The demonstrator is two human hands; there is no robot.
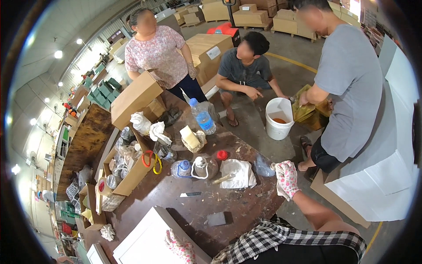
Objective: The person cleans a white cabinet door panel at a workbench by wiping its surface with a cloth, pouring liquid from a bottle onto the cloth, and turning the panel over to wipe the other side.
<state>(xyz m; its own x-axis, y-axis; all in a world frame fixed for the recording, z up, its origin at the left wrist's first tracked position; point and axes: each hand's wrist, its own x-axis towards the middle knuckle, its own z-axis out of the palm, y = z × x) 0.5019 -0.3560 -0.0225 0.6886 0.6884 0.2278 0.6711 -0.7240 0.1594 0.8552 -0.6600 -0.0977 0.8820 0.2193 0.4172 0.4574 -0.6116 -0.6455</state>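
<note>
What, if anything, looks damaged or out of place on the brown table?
The brown tabletop is scuffed and blotched with pale marks, so it looks worn. A clear plastic item near the right hand lies by the table's edge, an odd spot where it might get knocked off.

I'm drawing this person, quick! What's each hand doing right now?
Left hand: looks open, against the white panel.
Right hand: can't tell whether it's open or closed.
</note>
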